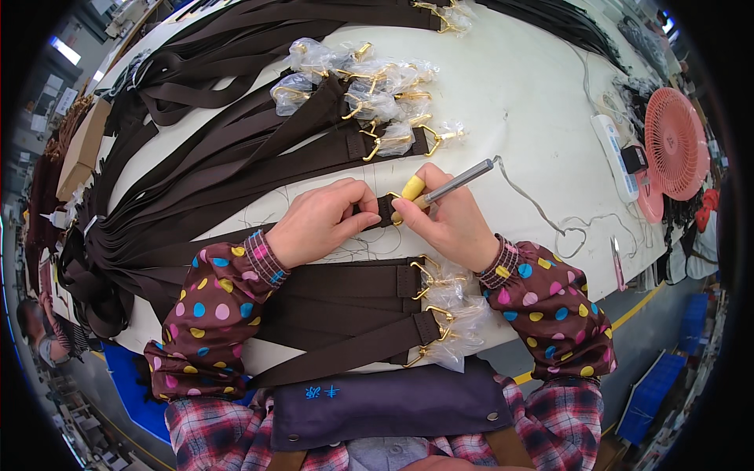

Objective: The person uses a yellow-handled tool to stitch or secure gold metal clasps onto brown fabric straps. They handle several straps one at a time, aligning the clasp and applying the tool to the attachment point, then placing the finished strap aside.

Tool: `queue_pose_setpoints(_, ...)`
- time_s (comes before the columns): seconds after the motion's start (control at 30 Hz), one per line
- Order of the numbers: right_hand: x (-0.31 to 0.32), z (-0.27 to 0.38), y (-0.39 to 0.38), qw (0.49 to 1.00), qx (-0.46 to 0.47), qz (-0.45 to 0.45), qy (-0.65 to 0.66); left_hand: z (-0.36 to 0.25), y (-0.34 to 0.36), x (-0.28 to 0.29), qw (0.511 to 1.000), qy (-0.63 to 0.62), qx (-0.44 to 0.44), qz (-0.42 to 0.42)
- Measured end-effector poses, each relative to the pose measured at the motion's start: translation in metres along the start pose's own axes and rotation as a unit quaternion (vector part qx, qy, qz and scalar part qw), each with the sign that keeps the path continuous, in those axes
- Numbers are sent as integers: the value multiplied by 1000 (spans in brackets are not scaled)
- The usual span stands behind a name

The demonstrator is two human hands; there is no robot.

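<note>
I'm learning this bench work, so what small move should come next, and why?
Probably ease the corded pen-shaped tool toward the dark brown strap end: the right hand points it that way, and the left hand pinches right beside that end.

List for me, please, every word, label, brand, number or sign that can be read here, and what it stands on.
Dark purple apron: blue characters, not copied out here.
Pale sheets in the far-left background: too small and blurred to read.
White power strip: any print is too small to read.
Brown strap end and pen-like tool: no writing I can make out.
</note>
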State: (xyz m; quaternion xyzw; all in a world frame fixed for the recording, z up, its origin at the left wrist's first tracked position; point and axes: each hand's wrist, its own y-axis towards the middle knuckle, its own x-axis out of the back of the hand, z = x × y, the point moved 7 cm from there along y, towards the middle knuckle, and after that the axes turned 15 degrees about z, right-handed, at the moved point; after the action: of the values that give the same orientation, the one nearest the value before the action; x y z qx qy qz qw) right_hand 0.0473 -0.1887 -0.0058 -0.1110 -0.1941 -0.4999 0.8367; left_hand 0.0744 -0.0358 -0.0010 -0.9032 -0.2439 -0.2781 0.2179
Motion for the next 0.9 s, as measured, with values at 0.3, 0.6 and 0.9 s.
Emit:
queue_pose_setpoints(0.3, 1, 2, 0, 1000, 3, -5, -11, 1, 0, 0, 1000, 0, -5, 1)
queue_pose_setpoints(0.6, -3, -3, 1, 999, 15, 6, 47, 1, 0, 0, 1000, 4, -19, -4)
queue_pose_setpoints(0.9, -4, 1, 4, 999, 25, 22, 25, 2, 0, -1, 999, -1, -37, -16)
